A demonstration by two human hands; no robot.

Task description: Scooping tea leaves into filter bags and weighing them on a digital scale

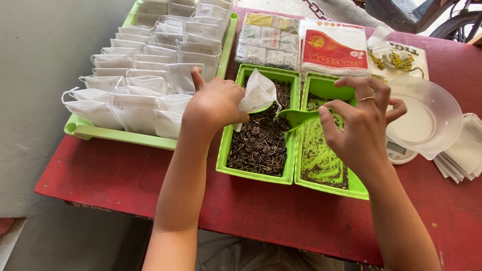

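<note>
My left hand (213,103) holds a small white filter bag (257,93) above a green tray (253,173) full of dark loose tea leaves. My right hand (362,125) grips the handle of a green plastic scoop (296,118), whose bowl hovers just under the bag's mouth. Beside it stands a second green tray (326,185) with only a thin layer of tea crumbs. A ring sits on one finger of my right hand.
A long green tray (100,131) at the left holds several rows of filled white bags. Plastic packets (301,42) lie at the back. A clear bowl (427,118) rests on a small scale (399,150), with a stack of empty bags (464,155) at the right.
</note>
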